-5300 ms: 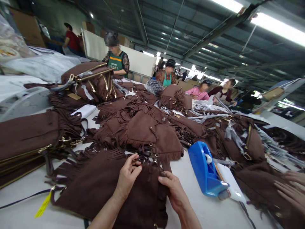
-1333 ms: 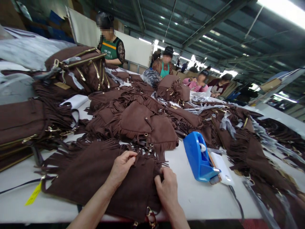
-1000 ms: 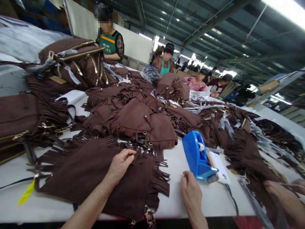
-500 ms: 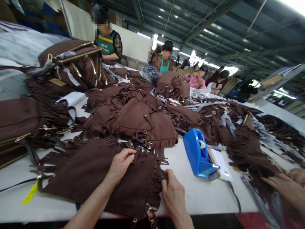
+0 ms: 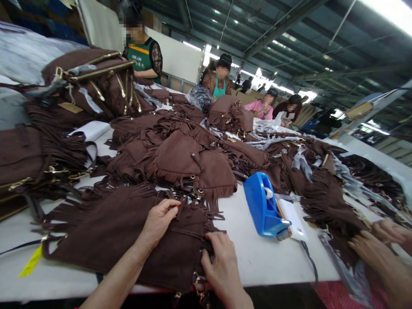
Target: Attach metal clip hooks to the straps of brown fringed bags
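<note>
Two hands steady the fringed bag (image 5: 122,234) (flat on the surface (image 5: 257,262)); left hand (image 5: 159,219) pinches its fringe (image 5: 197,207); right hand's (image 5: 221,267) fingers (image 5: 210,244) clasp its edge.

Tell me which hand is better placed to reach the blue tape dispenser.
Right. The right hand rests at the right edge of the brown fringed bag, nearer the blue tape dispenser; the left hand lies farther left.

Hall evenly bright; ceiling tube lights (image 5: 386,13) blown out at 1 o'clock; white tabletop (image 5: 257,257) shows soft, faint shadows; brown bag (image 5: 122,231) loses dark detail; wide-angle distortion bends roof beams, stretches edges; co-worker's hands (image 5: 373,253) at 4 o'clock blurred.
</note>
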Demonstrator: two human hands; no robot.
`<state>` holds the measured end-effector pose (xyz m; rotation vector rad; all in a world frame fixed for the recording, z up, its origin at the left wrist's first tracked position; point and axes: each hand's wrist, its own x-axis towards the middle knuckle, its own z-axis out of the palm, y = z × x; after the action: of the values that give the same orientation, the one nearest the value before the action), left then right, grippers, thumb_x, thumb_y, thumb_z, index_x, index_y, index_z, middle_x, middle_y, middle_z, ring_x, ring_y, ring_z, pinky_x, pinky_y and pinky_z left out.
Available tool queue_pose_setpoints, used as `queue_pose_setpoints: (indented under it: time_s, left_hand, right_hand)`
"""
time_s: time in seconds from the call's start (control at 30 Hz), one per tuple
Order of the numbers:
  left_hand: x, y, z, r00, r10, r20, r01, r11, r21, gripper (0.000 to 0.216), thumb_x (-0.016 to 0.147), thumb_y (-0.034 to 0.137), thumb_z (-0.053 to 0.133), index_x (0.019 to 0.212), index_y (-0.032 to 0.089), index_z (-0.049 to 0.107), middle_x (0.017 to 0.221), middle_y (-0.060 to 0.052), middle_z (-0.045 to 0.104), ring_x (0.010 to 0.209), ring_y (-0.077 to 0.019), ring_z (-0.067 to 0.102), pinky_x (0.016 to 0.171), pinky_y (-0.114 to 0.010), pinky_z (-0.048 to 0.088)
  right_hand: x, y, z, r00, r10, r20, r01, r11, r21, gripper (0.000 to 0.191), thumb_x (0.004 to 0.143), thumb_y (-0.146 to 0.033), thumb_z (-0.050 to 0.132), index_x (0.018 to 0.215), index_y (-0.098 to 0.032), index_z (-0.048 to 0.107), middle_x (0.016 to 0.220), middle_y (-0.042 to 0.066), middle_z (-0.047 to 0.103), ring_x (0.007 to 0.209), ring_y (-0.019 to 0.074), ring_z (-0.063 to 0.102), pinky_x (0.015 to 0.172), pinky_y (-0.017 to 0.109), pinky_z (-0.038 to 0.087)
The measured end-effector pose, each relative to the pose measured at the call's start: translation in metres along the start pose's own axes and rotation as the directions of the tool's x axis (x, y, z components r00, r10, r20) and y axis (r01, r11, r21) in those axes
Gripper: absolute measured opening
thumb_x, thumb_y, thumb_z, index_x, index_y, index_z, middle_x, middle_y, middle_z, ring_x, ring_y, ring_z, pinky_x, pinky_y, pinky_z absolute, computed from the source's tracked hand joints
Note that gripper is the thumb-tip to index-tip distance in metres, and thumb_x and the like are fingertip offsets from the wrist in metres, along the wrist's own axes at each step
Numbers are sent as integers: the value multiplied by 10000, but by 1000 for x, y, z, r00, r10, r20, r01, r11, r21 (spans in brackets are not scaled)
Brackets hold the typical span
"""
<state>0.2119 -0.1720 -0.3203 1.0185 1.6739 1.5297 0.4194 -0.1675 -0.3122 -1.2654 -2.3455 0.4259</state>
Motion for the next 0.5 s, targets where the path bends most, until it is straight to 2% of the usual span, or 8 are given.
queue_pose_setpoints:
  time_s: [0.1,0.23,0.33,0.43,0.5]
  left_hand:
    - [-1,1,0,1000,0,-2,0,1000,4,216,664,310,544,791,180,659,756,-8,622,636,-136,549,586,-236,445]
    - [0,2,0,1000,-10,3,10,1000,-10,212,662,309,543,784,180,658,741,-4,616,618,-131,542,574,-234,445]
    - [0,2,0,1000,-16,11,16,1000,-26,208,661,299,546,785,178,661,740,-5,614,631,-132,540,580,-231,441]
    - [0,0,1,1000,-14,10,15,999,-33,212,668,300,540,792,177,661,741,-8,611,640,-135,540,582,-234,439]
    - [-1,0,1,1000,-10,7,10,1000,-29,215,674,301,532,792,175,660,738,-9,608,643,-137,542,578,-234,439]
  right_hand:
    - [0,3,12,997,7,-79,-19,988,-151,219,725,-107,409,838,-187,578,764,55,626,719,219,555,655,341,428]
    - [-8,40,-2,975,197,-101,-215,952,-217,227,785,-181,369,853,-213,583,732,42,645,685,219,571,634,326,414]
    - [-13,51,-16,938,342,-51,-345,919,-190,199,813,-280,376,822,-241,572,734,26,647,687,216,578,621,315,402]
    - [-12,44,-18,925,369,-85,-378,912,-161,193,770,-272,361,733,-224,544,709,45,622,722,246,562,662,358,398]
    - [-9,39,-19,924,375,-75,-376,926,1,197,726,-256,358,724,-210,550,733,58,628,759,253,567,707,379,413]
